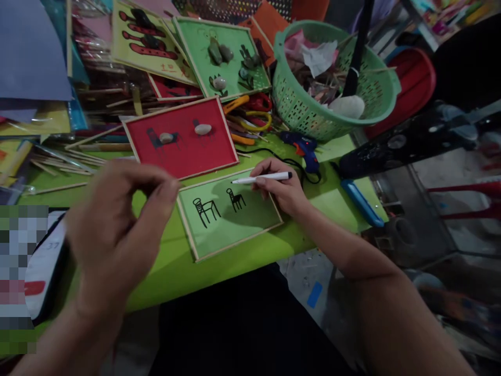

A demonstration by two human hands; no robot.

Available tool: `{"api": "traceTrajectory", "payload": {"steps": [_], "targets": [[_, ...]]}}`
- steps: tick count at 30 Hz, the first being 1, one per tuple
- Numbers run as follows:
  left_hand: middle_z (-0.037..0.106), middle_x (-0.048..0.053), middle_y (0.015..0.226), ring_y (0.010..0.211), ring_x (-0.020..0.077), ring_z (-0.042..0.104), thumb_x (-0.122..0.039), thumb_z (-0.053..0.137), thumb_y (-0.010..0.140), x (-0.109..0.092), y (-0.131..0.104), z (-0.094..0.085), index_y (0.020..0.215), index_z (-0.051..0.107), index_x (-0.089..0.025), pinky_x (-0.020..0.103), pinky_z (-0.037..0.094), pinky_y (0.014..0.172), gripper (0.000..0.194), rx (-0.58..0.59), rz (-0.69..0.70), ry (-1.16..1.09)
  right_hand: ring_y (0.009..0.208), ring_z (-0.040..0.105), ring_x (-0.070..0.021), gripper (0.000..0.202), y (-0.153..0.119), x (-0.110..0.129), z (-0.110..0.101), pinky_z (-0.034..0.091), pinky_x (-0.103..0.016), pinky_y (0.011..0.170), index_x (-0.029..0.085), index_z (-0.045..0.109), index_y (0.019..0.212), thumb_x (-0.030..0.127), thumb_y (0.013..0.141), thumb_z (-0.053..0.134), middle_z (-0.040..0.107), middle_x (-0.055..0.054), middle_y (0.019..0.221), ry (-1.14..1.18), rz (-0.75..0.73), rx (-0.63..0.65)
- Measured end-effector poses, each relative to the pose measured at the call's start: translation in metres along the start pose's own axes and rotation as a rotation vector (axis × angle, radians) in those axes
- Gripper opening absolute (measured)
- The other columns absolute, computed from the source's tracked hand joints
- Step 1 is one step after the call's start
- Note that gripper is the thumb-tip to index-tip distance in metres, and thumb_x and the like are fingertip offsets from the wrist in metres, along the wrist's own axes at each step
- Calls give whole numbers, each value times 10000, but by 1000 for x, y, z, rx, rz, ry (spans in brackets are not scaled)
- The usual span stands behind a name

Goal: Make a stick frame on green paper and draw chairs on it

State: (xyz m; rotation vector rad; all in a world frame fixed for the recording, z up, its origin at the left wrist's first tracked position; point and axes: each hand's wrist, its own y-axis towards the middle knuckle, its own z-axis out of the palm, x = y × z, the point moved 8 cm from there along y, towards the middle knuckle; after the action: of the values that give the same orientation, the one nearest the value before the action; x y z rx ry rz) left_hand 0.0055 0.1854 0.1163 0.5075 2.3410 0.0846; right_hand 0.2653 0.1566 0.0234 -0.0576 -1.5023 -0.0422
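Observation:
My right hand (pixel 287 190) grips a white marker (pixel 245 180), its dark tip pointing left, just above a green card (pixel 238 230) framed with thin wooden sticks. On this card are two black drawn chairs, a larger one (pixel 206 211) and a smaller one (pixel 235 199). My left hand (pixel 121 224) is raised close to the camera and slightly blurred, left of the card. Its thumb and fingertips meet in a pinch; whatever may be between them is hidden. Behind the green card lies a red framed card (pixel 176 156) with two pebbles and dark chair drawings.
A green basket (pixel 301 112) of scraps stands at the back right. Near it lie scissors (pixel 258 122) and a blue glue gun (pixel 307 149) with a black cord. Framed pebble cards (pixel 191 57) are at the back, wooden sticks (pixel 62 162) and a phone (pixel 49 266) at left.

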Motion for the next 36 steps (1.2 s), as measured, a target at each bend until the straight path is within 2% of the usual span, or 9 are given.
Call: {"api": "traceTrajectory", "payload": {"steps": [2,4,8,11,17,24,28,36], "targets": [[716,18,925,820,175,637,-385,599,1015,9,14,6,1003,716,-248,357,525,766,180,-37,3,-29,551,560,-94,270,-2,-1,0,439,-216,468,216,718,916,411,815,875,724,24,744,-21,5,-4],[722,0,831,746,166,624,-361,663,934,21,31,23,919,741,-242,340,456,692,143,62,11,-9,531,547,-90,261,-3,-1,0,441,-217,466,219,708,907,402,818,871,727,28,737,-44,4,1],[779,50,905,807,213,656,-379,678,892,49,48,51,934,781,-217,369,461,751,196,296,-67,118,542,555,-95,226,-5,-3,-1,447,-217,477,222,708,910,381,838,851,733,25,739,-101,-7,8],[798,64,951,858,240,679,-372,667,888,53,50,59,978,798,-228,390,487,813,214,361,-55,177,549,559,-98,218,-6,-5,-1,449,-223,484,226,708,916,387,854,841,731,27,746,-150,-7,23],[797,79,959,939,279,690,-375,639,891,47,51,71,986,781,-227,407,499,864,227,418,35,279,544,548,-108,222,-6,-4,-1,453,-248,489,239,689,898,408,865,829,723,26,747,-183,-9,18],[781,90,957,952,289,668,-355,629,887,42,55,77,1001,750,-225,385,462,797,212,418,81,324,528,543,-108,273,-6,-6,-1,441,-254,483,240,685,904,471,865,824,728,24,742,-175,2,16],[768,78,923,872,261,652,-364,604,882,46,55,81,935,733,-231,374,435,752,193,446,83,291,522,534,-101,267,-6,-6,0,440,-248,490,234,676,902,461,882,817,734,26,738,-189,-2,21],[757,71,883,864,259,652,-420,586,886,57,53,82,865,714,-242,391,453,805,220,391,115,201,541,540,-100,245,-6,-4,1,426,-257,504,235,651,890,445,920,774,722,23,742,-275,-9,32]]}}
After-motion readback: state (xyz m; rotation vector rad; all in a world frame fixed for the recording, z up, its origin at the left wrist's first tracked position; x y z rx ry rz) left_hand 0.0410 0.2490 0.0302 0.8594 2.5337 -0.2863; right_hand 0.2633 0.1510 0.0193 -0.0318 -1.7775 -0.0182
